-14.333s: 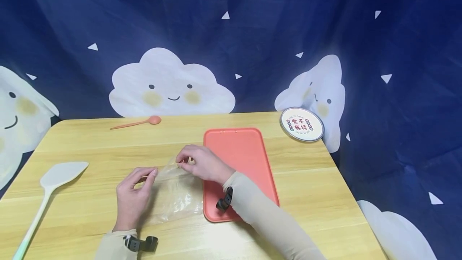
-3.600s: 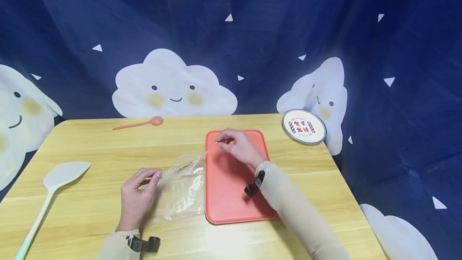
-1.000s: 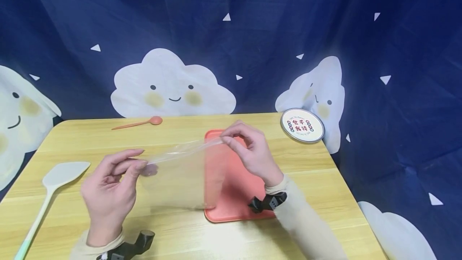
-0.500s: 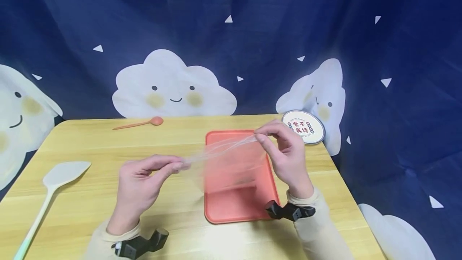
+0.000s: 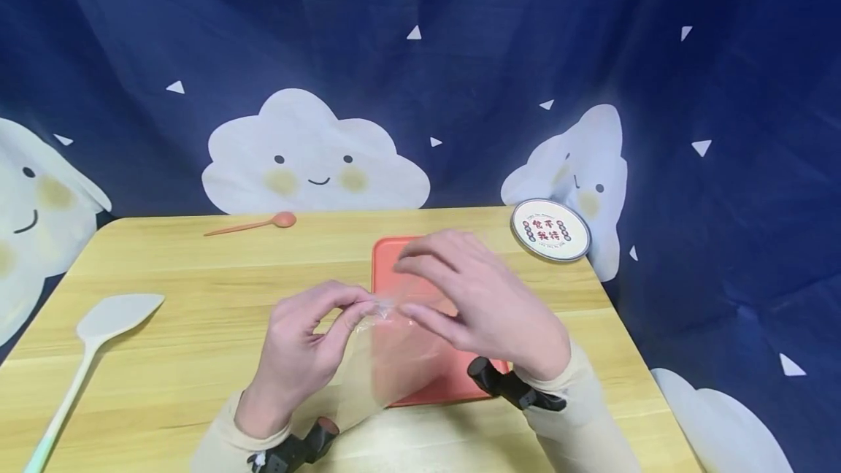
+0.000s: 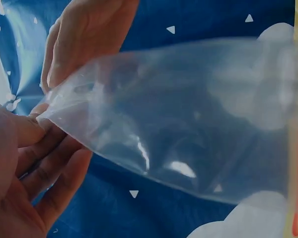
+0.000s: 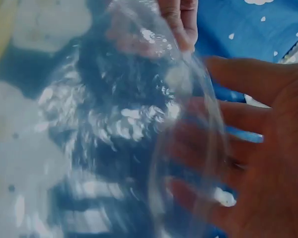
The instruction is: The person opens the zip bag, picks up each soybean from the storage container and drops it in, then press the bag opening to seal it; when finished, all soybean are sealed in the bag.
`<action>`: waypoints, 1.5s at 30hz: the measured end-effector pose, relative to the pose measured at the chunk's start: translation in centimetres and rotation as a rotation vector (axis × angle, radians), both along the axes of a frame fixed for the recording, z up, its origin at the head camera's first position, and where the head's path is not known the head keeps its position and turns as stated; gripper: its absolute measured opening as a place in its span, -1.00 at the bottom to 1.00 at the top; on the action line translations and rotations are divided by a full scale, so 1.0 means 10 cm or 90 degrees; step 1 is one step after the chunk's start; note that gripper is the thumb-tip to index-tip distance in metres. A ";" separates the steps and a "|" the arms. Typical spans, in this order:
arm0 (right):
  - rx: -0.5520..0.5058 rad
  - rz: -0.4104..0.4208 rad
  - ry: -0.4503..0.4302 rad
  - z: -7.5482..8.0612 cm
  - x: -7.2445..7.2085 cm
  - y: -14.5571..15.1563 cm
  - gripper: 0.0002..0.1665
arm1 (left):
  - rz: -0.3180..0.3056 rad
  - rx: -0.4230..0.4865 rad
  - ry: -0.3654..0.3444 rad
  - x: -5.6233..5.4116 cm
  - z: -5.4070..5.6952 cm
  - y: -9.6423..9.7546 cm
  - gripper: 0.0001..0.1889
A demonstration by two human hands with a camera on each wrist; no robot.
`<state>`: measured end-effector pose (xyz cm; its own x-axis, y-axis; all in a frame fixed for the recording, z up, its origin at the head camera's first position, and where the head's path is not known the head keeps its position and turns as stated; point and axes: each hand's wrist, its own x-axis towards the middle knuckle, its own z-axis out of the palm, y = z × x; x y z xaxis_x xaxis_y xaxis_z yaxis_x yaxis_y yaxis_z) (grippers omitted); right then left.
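Observation:
A clear plastic bag [image 5: 358,378] hangs over the table and overlaps the red tray [image 5: 388,258] in the head view. My left hand [image 5: 305,349] pinches the bag's gathered upper edge between thumb and forefinger. Close to its right, my right hand [image 5: 486,305] has its fingers spread and holds nothing. In the right wrist view the fingers of that right hand [image 7: 258,129] lie right at the bag's edge, partly behind the film. The left wrist view shows the bag [image 6: 188,129] stretching away from the left thumb, see-through and creased near the grip.
A white spatula [image 5: 118,316] with a green handle end lies at the left. Along the back edge is a small orange-red spoon [image 5: 282,220]. An oval plate [image 5: 550,231] with red lettering sits at the back right. A dark blue cloud-print curtain [image 5: 473,57] stands behind the table.
Since the early frames, the bag has been lifted from the table. In the last half second my right hand has let go of its edge and come left; my left hand has moved right.

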<state>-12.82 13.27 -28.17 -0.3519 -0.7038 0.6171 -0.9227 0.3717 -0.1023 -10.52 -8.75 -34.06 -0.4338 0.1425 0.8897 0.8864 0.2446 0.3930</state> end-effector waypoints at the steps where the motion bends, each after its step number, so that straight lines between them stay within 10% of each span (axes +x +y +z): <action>1: 0.036 0.009 -0.020 0.01 0.00 -0.03 -0.67 | -0.006 -0.003 0.004 0.01 0.01 0.01 -0.75; 14: 0.077 0.093 -0.089 0.02 -0.03 -0.14 -0.95 | -0.063 -0.001 -0.043 0.05 -0.03 -0.04 -0.79; 26: 0.031 0.137 -0.100 -0.05 -0.02 -0.23 -0.90 | -0.105 0.015 0.040 0.04 -0.02 -0.02 -0.81; 45: 0.048 0.044 -0.148 -0.19 -0.25 0.04 -0.95 | -0.003 0.092 0.005 -0.01 -0.18 -0.30 -0.72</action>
